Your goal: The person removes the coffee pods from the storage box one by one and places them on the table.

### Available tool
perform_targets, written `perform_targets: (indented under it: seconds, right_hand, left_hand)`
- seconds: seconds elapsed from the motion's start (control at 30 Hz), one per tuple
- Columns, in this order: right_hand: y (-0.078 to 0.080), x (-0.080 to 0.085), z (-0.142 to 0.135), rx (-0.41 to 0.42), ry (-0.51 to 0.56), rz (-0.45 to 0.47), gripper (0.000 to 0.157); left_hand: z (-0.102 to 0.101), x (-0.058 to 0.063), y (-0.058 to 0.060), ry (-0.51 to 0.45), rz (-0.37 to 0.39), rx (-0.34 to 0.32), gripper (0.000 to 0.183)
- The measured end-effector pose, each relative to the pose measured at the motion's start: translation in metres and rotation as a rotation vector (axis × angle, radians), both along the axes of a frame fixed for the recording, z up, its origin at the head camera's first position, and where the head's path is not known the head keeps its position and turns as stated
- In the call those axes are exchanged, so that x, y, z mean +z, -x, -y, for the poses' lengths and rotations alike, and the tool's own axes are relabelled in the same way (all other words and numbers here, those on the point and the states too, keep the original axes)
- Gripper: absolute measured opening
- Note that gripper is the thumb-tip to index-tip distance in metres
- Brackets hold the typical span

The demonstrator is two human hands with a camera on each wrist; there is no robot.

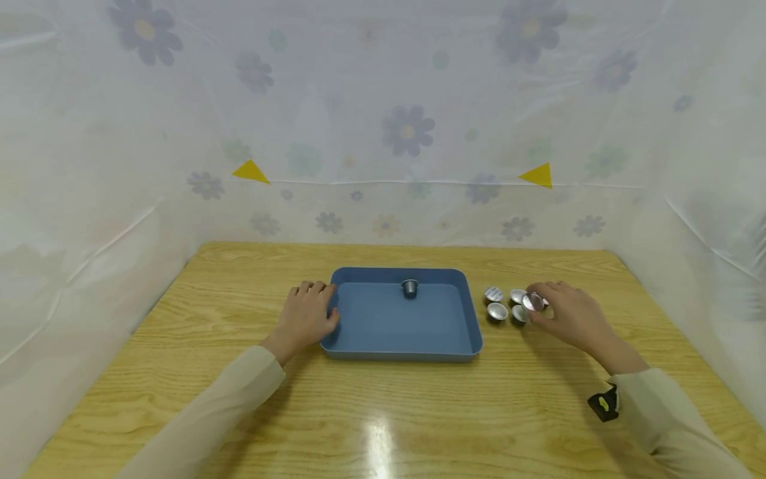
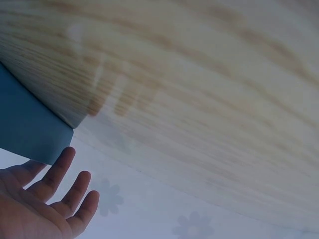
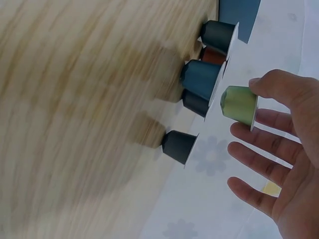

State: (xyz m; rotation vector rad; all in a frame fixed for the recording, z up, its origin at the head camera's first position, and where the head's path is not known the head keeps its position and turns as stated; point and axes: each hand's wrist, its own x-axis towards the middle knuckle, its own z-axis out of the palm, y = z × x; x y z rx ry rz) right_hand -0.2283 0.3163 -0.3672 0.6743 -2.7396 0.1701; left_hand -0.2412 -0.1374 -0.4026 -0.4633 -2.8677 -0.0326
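Observation:
My left hand (image 1: 305, 314) holds the left rim of a shallow blue tray (image 1: 401, 356), its thumb over the inner side and the fingers outside; in the left wrist view the thumb tip is hidden behind the tray wall (image 2: 30, 119). Inside the tray, near the back wall, a dark coffee capsule (image 1: 409, 289) stands lid up. Right of the tray my right hand (image 1: 571, 318) pinches a light green coffee capsule (image 3: 239, 104) between thumb and fingers, above the table. Several more capsules stand lid up below it, among them a blue one (image 3: 200, 78) and a black one (image 3: 178, 146).
The wooden table (image 1: 383, 406) extends around the tray. White flowered sheeting (image 1: 383, 100) encloses the back and sides, with two yellow triangles on the back. A small black item (image 1: 603, 403) shows at the right cuff.

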Motion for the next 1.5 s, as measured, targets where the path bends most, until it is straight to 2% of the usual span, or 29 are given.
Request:
perform_targets:
  seconds: [0.33,0.77,1.0,1.5]
  right_hand:
    - [-0.003,-0.006,-0.018,-0.035,0.008,0.022,0.035]
    - [-0.004,-0.014,-0.027,-0.056,-0.026,0.131,0.035]
    - [-0.003,-0.018,-0.029,-0.053,-0.036,0.129,0.036]
    - [-0.004,-0.020,-0.028,-0.069,-0.037,0.149,0.035]
  left_hand:
    - [0.000,-0.002,0.000,-0.011,-0.025,0.002,0.043]
    - [0.000,-0.002,0.000,-0.006,-0.034,-0.004,0.043]
    - [0.000,0.000,0.000,-0.017,-0.014,-0.007,0.044]
    - [0.001,-0.002,0.001,-0.016,-0.020,-0.009,0.043]
